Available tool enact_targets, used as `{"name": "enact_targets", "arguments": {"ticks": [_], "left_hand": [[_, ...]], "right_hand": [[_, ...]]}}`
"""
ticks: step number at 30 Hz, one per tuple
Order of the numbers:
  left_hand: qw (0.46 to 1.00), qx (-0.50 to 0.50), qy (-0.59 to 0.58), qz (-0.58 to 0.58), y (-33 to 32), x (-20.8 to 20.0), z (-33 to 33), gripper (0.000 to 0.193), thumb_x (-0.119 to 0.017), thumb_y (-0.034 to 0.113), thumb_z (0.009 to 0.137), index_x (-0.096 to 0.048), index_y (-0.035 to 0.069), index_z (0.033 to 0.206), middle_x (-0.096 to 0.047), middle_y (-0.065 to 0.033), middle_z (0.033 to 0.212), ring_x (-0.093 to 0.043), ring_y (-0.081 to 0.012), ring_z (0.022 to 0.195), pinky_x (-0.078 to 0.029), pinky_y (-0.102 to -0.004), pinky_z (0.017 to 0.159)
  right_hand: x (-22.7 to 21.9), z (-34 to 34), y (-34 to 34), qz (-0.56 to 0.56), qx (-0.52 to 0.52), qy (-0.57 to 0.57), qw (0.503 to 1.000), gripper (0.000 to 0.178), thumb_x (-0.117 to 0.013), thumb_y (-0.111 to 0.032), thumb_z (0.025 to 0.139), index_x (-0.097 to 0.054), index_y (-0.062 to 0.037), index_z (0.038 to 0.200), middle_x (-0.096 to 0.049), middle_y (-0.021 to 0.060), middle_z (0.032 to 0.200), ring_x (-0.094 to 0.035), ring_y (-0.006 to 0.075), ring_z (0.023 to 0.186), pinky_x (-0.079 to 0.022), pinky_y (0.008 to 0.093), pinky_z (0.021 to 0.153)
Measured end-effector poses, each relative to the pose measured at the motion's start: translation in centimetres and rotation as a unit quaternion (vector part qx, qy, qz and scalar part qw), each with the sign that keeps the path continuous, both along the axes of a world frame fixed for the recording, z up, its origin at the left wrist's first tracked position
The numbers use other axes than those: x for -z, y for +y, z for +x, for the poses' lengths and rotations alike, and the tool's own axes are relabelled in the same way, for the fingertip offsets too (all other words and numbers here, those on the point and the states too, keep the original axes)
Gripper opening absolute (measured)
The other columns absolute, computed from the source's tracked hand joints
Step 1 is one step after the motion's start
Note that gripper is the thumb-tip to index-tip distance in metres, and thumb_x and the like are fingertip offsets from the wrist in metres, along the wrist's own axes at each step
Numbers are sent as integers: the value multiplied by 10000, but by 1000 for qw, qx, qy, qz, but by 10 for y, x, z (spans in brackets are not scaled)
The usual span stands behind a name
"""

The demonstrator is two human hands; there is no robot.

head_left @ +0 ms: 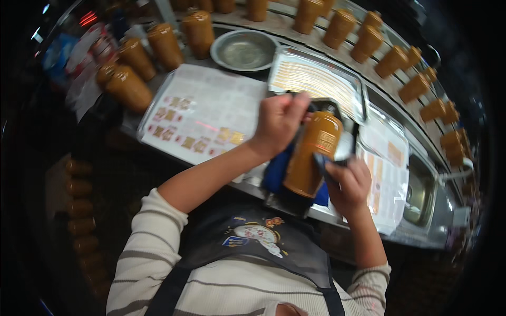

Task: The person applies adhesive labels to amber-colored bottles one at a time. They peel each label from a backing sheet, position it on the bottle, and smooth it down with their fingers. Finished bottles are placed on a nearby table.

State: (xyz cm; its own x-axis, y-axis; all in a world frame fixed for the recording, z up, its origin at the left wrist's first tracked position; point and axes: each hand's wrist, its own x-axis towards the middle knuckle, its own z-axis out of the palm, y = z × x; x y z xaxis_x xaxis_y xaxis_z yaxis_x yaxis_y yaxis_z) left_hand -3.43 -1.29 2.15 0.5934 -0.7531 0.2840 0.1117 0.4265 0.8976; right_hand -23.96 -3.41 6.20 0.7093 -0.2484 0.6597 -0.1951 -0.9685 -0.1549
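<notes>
A glossy brown bottle [310, 158] lies tilted in a dark cradle [287, 204] lined with blue cloth [275, 173], its neck pointing away from me. Gold-coloured marking shows on its upper face. My left hand [281, 122] is closed beside the bottle's shoulder, with a bit of something black at the fingers; what it grips is hidden. My right hand [349, 181] is closed round a dark flat-edged tool [322, 166], held against the bottle's right side. Motion blurs both hands somewhat.
Left lies a white sheet [211, 100] with rows of gold labels. Behind are a metal bowl [245, 50] and a tray of yellowish strips [316, 76]. More label sheets [387, 181] and a sink [420, 195] are right. Several brown bottles [337, 27] line the back; others [128, 87] stand left.
</notes>
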Motion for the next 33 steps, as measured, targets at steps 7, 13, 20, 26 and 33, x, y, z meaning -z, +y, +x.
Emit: {"name": "enact_targets", "arguments": {"ticks": [7, 13, 20, 26, 33], "left_hand": [[925, -10, -368, 94, -31, 26, -10, 387, -559, 381, 940, -679, 40, 802, -683, -191, 845, -664, -388, 856, -516, -479, 832], [915, 136, -302, 231, -38, 10, -14, 521, -485, 442, 983, -601, -54, 1093, -690, -258, 975, -654, -431, 1015, -494, -474, 933], [939, 95, -251, 216, -55, 31, -15, 557, -503, 422, 938, -570, -100, 1120, -680, -304, 1002, -658, -465, 966, -506, -462, 903], [957, 131, -214, 143, 162, -9, 117, 253, -763, 246, 876, -699, 5, 915, -689, -48, 807, -616, -117, 763, -507, -315, 711], [813, -407, -285, 303, 496, -28, 65, 148, -765, 96, 828, -651, 36, 901, -616, -45, 934, -606, -163, 879, -488, -311, 786]], "right_hand": [[54, -107, -32, 633, 151, -311, 692, 244, -575, -174, 977, -615, -7, 1151, -621, 58, 999, -618, 121, 862, -508, 234, 775], [54, -36, 69, 355, 128, 27, 926, 679, -776, -93, 737, -520, -17, 1361, -616, 135, 1124, -627, 224, 1022, -517, 313, 820], [74, -16, 80, 348, 136, -47, 926, 951, -871, -50, 697, -371, -41, 1506, -501, 146, 1412, -574, 240, 1201, -517, 327, 918], [-1, 30, 112, 240, -77, 121, 960, 916, -877, -80, 619, -472, -29, 1438, -622, 143, 1207, -694, 247, 890, -558, 334, 661], [0, 163, 157, 136, -295, 223, 919, 869, -833, -42, 652, -485, -99, 1447, -648, 216, 1153, -669, 412, 997, -567, 443, 835]]}}
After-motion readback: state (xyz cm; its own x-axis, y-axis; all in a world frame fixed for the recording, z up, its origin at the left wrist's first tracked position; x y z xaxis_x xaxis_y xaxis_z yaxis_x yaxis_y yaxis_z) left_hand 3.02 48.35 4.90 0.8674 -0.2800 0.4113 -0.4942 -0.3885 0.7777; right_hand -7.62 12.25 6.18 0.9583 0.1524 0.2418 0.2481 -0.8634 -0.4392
